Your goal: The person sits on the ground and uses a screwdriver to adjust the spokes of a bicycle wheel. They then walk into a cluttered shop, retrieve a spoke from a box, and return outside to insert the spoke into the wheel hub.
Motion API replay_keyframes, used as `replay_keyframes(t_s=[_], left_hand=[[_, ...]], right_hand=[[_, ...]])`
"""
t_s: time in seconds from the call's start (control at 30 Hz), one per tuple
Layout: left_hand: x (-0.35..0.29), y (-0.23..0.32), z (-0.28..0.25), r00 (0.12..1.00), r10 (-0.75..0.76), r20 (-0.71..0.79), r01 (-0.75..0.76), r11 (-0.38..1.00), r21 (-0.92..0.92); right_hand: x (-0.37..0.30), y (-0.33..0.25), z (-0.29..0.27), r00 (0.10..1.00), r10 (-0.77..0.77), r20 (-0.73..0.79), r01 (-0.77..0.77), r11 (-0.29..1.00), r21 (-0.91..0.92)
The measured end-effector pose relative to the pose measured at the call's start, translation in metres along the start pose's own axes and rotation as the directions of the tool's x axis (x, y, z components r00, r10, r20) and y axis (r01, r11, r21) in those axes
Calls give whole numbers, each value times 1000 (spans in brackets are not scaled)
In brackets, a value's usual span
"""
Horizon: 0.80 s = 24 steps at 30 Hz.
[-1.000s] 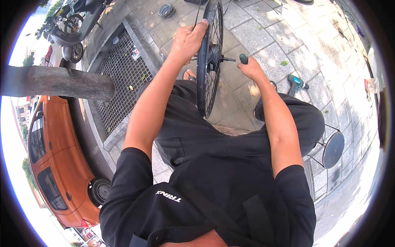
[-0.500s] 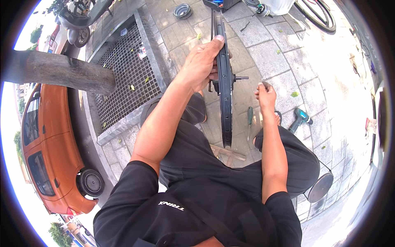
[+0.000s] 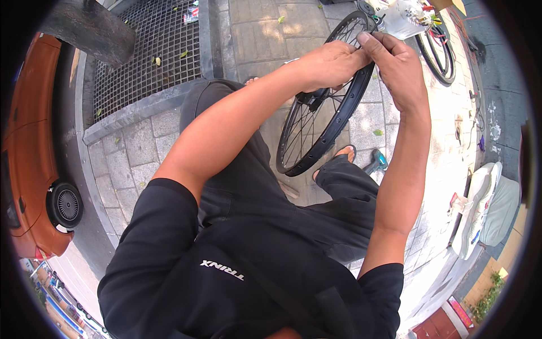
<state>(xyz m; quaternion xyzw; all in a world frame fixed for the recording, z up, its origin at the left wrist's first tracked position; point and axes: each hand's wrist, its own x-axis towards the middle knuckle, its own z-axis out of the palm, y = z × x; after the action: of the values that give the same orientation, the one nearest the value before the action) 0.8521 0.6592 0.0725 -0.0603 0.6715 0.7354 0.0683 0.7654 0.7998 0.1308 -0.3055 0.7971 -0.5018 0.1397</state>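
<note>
The left hand (image 3: 330, 63) is clamped on the wheel (image 3: 342, 116), tilted above the paving (image 3: 257, 42); the right hand (image 3: 400, 70) meets its upper edge (whether those fingers pinch it, I cannot tell). A slack left grip could let it twist or drop. Counted: two hands, one held wheel, one drill (image 3: 377, 161), one tyre (image 3: 444, 79).

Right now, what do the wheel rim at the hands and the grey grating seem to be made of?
Wheel rim: probably metal, painted or anodised black; its smooth, hole-lined band has a soft sheen.
Grating: metal or moulded plastic, the look leaves it open; dull grey, rigid square mesh.
</note>
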Motion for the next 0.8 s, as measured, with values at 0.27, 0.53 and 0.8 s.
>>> replay_keyframes(t_s=[0.27, 0.53, 0.8], left_hand=[[-10, 0, -20, 990, 40, -135, -5, 969, 247], [-10, 12, -55, 936, 136, -326, 27, 893, 450], [-22, 27, -102, 863, 6, -505, 126, 966, 227]], right_hand=[[34, -14, -19, 910, 45, -412, 179, 855, 487], [-7, 71, -84, 789, 197, -582, 282, 725, 628], [-130, 197, 62, 636, 772, 22, -479, 372, 795]])
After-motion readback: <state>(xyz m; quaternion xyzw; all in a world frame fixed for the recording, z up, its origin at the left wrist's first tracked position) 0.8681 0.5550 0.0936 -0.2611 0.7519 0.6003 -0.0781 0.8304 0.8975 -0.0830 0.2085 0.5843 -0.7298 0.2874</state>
